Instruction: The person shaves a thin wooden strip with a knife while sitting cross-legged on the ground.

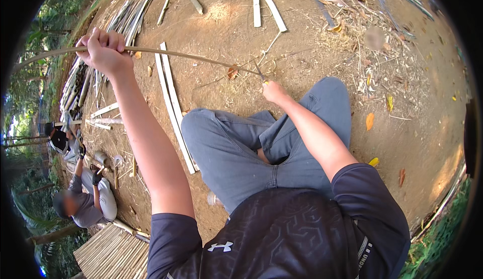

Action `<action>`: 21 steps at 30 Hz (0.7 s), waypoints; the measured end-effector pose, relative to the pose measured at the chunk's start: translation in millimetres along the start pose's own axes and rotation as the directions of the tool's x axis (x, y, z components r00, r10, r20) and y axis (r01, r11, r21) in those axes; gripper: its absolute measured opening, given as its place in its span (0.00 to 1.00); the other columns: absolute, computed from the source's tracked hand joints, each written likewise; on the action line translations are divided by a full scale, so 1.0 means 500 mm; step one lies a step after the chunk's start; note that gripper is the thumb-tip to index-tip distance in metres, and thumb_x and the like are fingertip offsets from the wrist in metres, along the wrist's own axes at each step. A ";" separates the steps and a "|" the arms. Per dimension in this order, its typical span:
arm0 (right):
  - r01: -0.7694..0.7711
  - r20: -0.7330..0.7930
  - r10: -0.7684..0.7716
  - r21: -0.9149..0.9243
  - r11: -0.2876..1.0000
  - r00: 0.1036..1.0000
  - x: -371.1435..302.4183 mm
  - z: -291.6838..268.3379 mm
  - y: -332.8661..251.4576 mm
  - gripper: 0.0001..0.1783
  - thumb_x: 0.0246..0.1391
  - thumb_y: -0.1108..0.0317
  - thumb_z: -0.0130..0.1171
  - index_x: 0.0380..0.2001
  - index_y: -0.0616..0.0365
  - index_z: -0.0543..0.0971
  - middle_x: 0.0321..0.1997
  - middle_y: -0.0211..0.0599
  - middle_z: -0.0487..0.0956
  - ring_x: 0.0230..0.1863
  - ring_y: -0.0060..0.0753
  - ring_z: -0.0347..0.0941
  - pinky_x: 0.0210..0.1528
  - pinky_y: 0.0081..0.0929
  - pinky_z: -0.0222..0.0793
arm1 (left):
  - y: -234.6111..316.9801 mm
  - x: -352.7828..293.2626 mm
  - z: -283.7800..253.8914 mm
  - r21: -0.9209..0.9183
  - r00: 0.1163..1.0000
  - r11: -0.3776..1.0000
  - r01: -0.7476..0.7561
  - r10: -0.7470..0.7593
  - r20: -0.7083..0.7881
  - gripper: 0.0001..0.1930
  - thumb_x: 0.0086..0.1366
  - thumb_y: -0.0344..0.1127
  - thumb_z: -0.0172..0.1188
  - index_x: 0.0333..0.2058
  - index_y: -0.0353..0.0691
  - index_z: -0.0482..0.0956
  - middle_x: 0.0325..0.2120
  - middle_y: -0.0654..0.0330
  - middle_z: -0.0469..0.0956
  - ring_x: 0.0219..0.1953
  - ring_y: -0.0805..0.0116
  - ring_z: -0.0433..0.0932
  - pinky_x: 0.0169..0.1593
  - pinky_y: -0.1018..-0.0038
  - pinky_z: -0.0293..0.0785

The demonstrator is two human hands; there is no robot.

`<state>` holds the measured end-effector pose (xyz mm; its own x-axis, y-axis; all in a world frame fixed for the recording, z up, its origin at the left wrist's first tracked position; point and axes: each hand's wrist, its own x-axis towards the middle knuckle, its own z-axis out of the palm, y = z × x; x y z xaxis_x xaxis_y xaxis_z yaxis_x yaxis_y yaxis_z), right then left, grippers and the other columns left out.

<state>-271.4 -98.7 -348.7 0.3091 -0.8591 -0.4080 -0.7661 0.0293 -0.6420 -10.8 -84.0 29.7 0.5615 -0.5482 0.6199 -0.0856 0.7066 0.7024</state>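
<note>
I sit cross-legged on bare earth with my arms stretched out ahead. My left hand [106, 55] is raised at the far left, its fingers closed around a long, thin bamboo strip [201, 59]. From there the strip bows gently down to the right and runs on past the hand to the left rim. Beyond my right knee, my right hand [274, 92] is closed on the handle of a small knife [259, 72]. The knife's narrow blade points up and crosses the strip near its right end; whether it cuts into it is too small to tell.
Two pale bamboo slats [171, 103] lie left of my knee. A pile of bamboo strips [126, 20] is at the upper left. Shavings [372, 73] litter the ground at right. Two people sit at the left, one a gloved person [88, 198], near a slatted bamboo mat [110, 254].
</note>
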 end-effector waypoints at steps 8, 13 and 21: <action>0.101 -0.179 -0.050 0.288 0.952 0.982 -0.012 0.082 -0.012 0.22 0.70 0.53 0.43 0.45 0.65 0.72 0.28 0.57 0.80 0.32 0.60 0.80 0.37 0.55 0.73 | -0.014 0.000 0.029 0.045 1.000 0.999 -0.005 0.007 -0.030 0.13 0.66 0.23 0.49 0.33 0.50 0.56 0.17 0.69 0.56 0.12 0.80 0.51 0.12 0.78 0.49; 0.140 -0.131 -0.122 0.141 0.980 0.984 -0.047 0.046 -0.054 0.21 0.69 0.52 0.43 0.44 0.62 0.73 0.36 0.62 0.82 0.40 0.63 0.80 0.42 0.55 0.75 | -0.005 0.002 -0.009 0.067 0.998 0.998 -0.012 0.016 -0.053 0.13 0.65 0.23 0.50 0.34 0.49 0.56 0.17 0.69 0.56 0.12 0.79 0.51 0.13 0.78 0.49; 0.055 -0.115 -0.033 0.191 0.980 0.993 -0.036 0.036 -0.042 0.22 0.67 0.51 0.47 0.48 0.59 0.76 0.34 0.59 0.82 0.39 0.63 0.80 0.42 0.56 0.73 | -0.003 -0.006 0.000 0.056 0.999 0.998 0.001 0.002 -0.049 0.13 0.66 0.23 0.49 0.34 0.49 0.55 0.17 0.68 0.56 0.12 0.79 0.52 0.12 0.78 0.50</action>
<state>-250.5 -74.7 -339.5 0.2669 -0.9128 -0.3092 -0.6264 0.0795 -0.7754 -12.1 -83.6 26.7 0.6007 -0.5243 0.6035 -0.1310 0.6802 0.7212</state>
